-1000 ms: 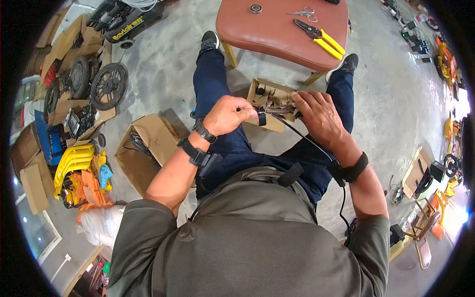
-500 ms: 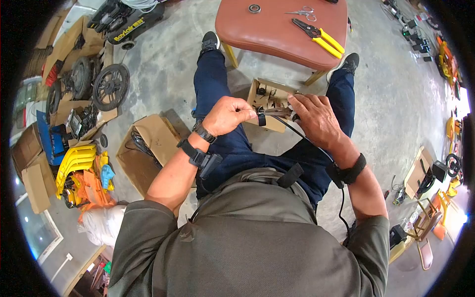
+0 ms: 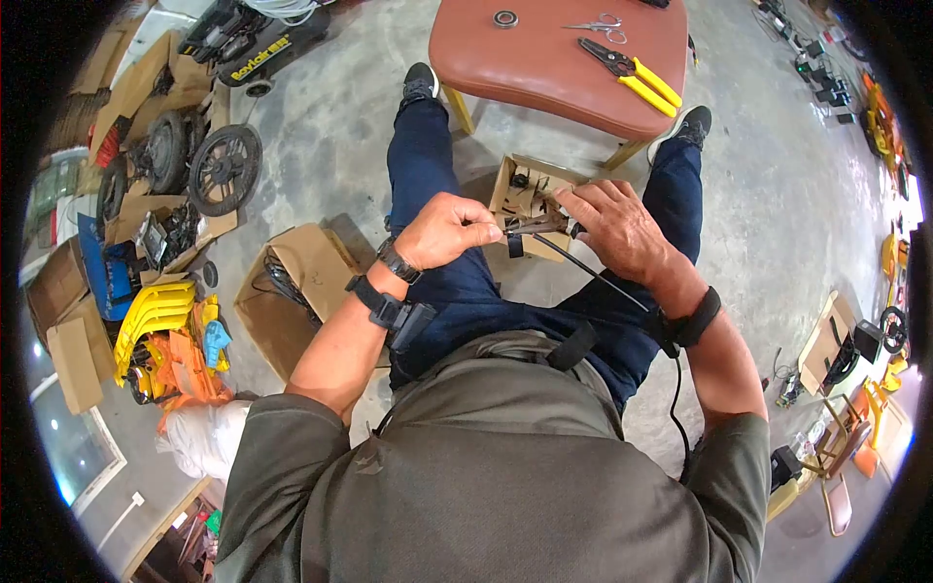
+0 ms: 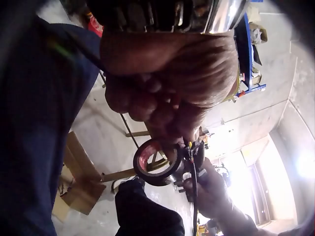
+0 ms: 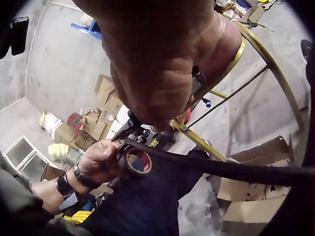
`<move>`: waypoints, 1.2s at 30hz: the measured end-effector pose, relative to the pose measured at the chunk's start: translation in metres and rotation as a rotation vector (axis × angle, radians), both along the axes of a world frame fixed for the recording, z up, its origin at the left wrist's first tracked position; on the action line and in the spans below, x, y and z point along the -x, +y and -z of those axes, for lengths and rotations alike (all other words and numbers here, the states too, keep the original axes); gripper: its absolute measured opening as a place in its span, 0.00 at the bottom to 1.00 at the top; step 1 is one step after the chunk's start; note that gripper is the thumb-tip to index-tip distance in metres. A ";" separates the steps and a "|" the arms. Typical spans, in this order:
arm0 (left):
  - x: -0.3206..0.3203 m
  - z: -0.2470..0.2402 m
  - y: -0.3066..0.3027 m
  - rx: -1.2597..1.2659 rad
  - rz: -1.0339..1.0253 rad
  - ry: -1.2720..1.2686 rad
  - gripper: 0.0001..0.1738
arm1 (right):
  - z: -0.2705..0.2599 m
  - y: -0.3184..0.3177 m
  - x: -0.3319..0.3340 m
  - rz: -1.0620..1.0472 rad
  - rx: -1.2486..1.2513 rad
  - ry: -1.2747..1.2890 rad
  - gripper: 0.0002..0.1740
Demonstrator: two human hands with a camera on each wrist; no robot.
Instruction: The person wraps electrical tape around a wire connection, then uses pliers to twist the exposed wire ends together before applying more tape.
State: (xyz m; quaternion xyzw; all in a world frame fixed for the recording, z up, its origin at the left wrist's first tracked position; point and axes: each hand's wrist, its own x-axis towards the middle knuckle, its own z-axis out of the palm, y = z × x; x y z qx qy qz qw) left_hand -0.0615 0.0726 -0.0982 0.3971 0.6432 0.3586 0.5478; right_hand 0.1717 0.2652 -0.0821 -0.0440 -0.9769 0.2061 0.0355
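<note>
My left hand (image 3: 450, 231) pinches the end of a black cable (image 3: 590, 269) between thumb and fingertips, over the lap. A roll of black tape (image 4: 139, 169) hangs right beside those fingertips, its reddish inner core showing in both wrist views. My right hand (image 3: 625, 231) is just to the right and grips a plier-like hand tool (image 3: 536, 225), mostly hidden by the fingers. Dark jaws of this tool reach close to the cable end in the right wrist view. From there the cable (image 5: 221, 167) runs back under the right hand toward the right wrist.
Ahead stands a brown padded stool (image 3: 544, 68) bearing yellow-handled wire strippers (image 3: 646, 83), scissors (image 3: 603, 27) and a bearing (image 3: 504, 18). An open carton (image 3: 505, 189) with small parts sits between the feet. Another carton (image 3: 321, 272) holds cables at the left; wheels (image 3: 225, 170) lie beyond.
My right hand and its tool have shifted slightly left, toward the left fingertips. The left hand keeps its pinch almost in place.
</note>
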 end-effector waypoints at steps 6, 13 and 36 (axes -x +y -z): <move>0.000 -0.003 -0.001 0.016 0.011 -0.004 0.09 | -0.005 0.003 0.003 -0.022 0.032 -0.025 0.28; -0.007 -0.004 0.006 0.014 -0.044 0.152 0.10 | -0.022 -0.008 0.001 0.098 0.024 -0.162 0.17; -0.058 0.025 0.024 -0.115 -0.184 0.867 0.11 | -0.021 -0.053 0.036 0.256 -0.468 -0.368 0.10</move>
